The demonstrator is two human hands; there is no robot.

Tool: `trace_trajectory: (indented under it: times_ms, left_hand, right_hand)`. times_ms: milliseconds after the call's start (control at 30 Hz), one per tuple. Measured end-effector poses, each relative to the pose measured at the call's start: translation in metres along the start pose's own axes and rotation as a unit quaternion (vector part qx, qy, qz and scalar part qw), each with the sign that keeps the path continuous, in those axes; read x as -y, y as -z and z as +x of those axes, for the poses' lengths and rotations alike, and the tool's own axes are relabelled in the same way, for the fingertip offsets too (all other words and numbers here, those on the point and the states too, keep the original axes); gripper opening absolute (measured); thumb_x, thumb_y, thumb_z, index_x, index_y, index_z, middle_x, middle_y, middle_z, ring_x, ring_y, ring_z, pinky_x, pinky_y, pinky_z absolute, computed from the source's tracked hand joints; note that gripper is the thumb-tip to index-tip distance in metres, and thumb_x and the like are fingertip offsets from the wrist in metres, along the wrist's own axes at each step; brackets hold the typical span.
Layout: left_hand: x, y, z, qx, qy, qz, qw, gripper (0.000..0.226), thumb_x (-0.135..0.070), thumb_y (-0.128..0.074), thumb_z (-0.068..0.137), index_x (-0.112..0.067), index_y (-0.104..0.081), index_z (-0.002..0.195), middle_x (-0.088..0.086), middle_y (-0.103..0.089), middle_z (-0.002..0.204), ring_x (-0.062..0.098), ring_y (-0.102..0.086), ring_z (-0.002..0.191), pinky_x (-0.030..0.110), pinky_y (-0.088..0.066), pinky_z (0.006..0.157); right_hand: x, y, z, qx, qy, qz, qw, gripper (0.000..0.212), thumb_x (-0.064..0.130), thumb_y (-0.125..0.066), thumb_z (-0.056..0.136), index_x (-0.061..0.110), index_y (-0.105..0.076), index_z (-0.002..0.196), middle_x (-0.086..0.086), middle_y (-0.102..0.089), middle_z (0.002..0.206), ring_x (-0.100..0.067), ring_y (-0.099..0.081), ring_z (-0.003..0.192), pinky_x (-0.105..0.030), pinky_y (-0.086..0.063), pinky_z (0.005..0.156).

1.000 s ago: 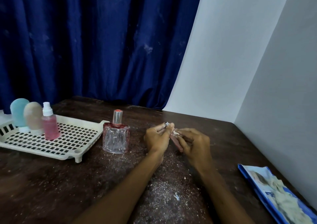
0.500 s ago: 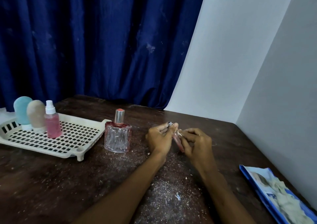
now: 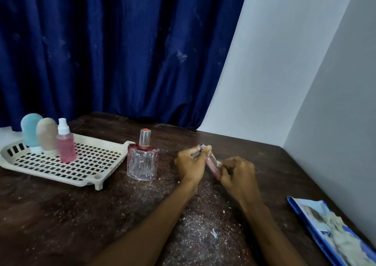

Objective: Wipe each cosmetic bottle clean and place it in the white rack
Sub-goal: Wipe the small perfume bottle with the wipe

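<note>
Little has changed: both hands, left hand [image 3: 190, 164] and right hand [image 3: 238, 172], still grip the slim pink bottle [image 3: 212, 164] at frame centre, so wiping continues; white rack [image 3: 97, 176] waits.
</note>
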State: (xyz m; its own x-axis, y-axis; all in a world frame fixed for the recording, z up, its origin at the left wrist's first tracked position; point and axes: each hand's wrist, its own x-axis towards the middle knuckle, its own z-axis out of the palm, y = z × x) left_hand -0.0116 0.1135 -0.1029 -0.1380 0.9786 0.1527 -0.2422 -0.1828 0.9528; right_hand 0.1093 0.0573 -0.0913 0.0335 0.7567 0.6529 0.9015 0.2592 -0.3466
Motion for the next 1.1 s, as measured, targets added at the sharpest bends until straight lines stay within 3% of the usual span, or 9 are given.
trace_trajectory:
  times_ms: [67, 133, 333, 433, 600, 767, 833, 900, 1100]
  left_hand:
    - [0.0, 0.0, 0.0, 0.006, 0.001, -0.002, 1.0, 0.038, -0.02, -0.079, 0.083, -0.005, -0.069, 0.117, 0.005, -0.077, 0.098, 0.003, -0.073, 0.08, 0.021, -0.059, 0.07]
    - [0.0, -0.001, 0.0, 0.012, -0.001, -0.004, 1.0, 0.039, -0.021, -0.078, 0.083, -0.006, -0.069, 0.118, 0.005, -0.076, 0.1, 0.004, -0.074, 0.082, 0.021, -0.06, 0.071]
    - [0.0, 0.001, 0.002, 0.032, 0.032, -0.042, 0.998, 0.032, -0.014, -0.072, 0.089, -0.005, -0.068, 0.12, 0.005, -0.076, 0.104, 0.009, -0.074, 0.089, 0.026, -0.06, 0.079]
    - [-0.001, 0.005, 0.004, 0.051, 0.052, -0.056, 0.996, 0.026, -0.012, -0.068, 0.092, -0.006, -0.069, 0.118, 0.004, -0.076, 0.104, 0.003, -0.073, 0.087, 0.018, -0.058, 0.074]
    - [-0.003, 0.002, 0.004, 0.082, 0.077, -0.088, 0.99, 0.028, -0.012, -0.063, 0.096, -0.006, -0.065, 0.123, 0.001, -0.077, 0.101, 0.008, -0.073, 0.096, 0.031, -0.056, 0.093]
    - [-0.004, 0.003, 0.007, 0.095, 0.077, -0.087, 0.989, 0.026, -0.013, -0.055, 0.1, -0.004, -0.062, 0.123, 0.004, -0.076, 0.107, 0.011, -0.072, 0.098, 0.039, -0.054, 0.097]
    - [-0.004, 0.003, 0.007, 0.099, 0.077, -0.088, 0.988, 0.025, -0.012, -0.053, 0.101, -0.004, -0.062, 0.123, 0.008, -0.075, 0.109, 0.013, -0.073, 0.098, 0.036, -0.057, 0.093]
    - [-0.004, 0.003, 0.007, 0.1, 0.078, -0.09, 0.988, 0.025, -0.012, -0.051, 0.102, -0.002, -0.061, 0.123, 0.008, -0.074, 0.109, 0.013, -0.073, 0.097, 0.031, -0.059, 0.087]
    - [-0.004, 0.005, 0.008, 0.083, 0.082, -0.083, 0.99, 0.022, -0.01, -0.054, 0.101, -0.005, -0.063, 0.12, 0.002, -0.076, 0.101, 0.012, -0.073, 0.094, 0.027, -0.058, 0.082]
  right_hand:
    - [-0.006, 0.003, -0.003, 0.04, -0.046, -0.023, 0.998, 0.017, 0.0, -0.065, 0.078, 0.008, -0.075, 0.067, 0.006, -0.06, 0.057, -0.003, -0.048, 0.045, -0.012, -0.036, 0.048]
    - [-0.006, 0.004, -0.004, 0.036, -0.049, -0.035, 0.998, 0.019, 0.0, -0.066, 0.079, 0.011, -0.074, 0.066, 0.002, -0.062, 0.057, -0.006, -0.05, 0.046, -0.016, -0.04, 0.047]
    - [0.006, -0.002, 0.002, -0.038, 0.043, 0.027, 0.998, 0.022, -0.002, -0.075, 0.08, 0.01, -0.078, 0.098, -0.003, -0.071, 0.088, -0.007, -0.06, 0.073, -0.022, -0.054, 0.07]
    - [0.001, 0.003, 0.0, 0.008, -0.026, 0.019, 0.999, 0.019, 0.002, -0.073, 0.079, 0.015, -0.08, 0.092, -0.001, -0.074, 0.077, -0.006, -0.06, 0.06, -0.02, -0.05, 0.059]
    - [-0.008, 0.013, -0.002, 0.127, -0.125, -0.072, 0.981, 0.013, 0.009, -0.066, 0.083, 0.007, -0.077, 0.088, -0.003, -0.064, 0.06, -0.009, -0.049, 0.049, -0.023, -0.041, 0.057]
    - [-0.002, 0.01, -0.001, 0.036, -0.024, -0.007, 0.999, 0.014, 0.004, -0.071, 0.083, 0.015, -0.08, 0.083, 0.001, -0.069, 0.066, -0.002, -0.055, 0.052, -0.008, -0.041, 0.052]
    - [0.0, 0.007, 0.001, 0.004, 0.029, 0.039, 0.999, 0.015, 0.002, -0.075, 0.081, 0.012, -0.08, 0.09, 0.001, -0.072, 0.079, -0.002, -0.062, 0.064, -0.012, -0.052, 0.062]
    - [0.0, 0.003, -0.001, 0.015, 0.053, 0.061, 0.997, 0.022, 0.001, -0.077, 0.078, 0.013, -0.079, 0.097, 0.0, -0.071, 0.09, -0.004, -0.064, 0.072, -0.022, -0.058, 0.066]
    - [-0.008, 0.004, -0.003, 0.08, 0.06, 0.067, 0.993, 0.023, 0.005, -0.084, 0.07, 0.019, -0.08, 0.089, 0.007, -0.065, 0.089, -0.002, -0.061, 0.072, -0.026, -0.056, 0.064]
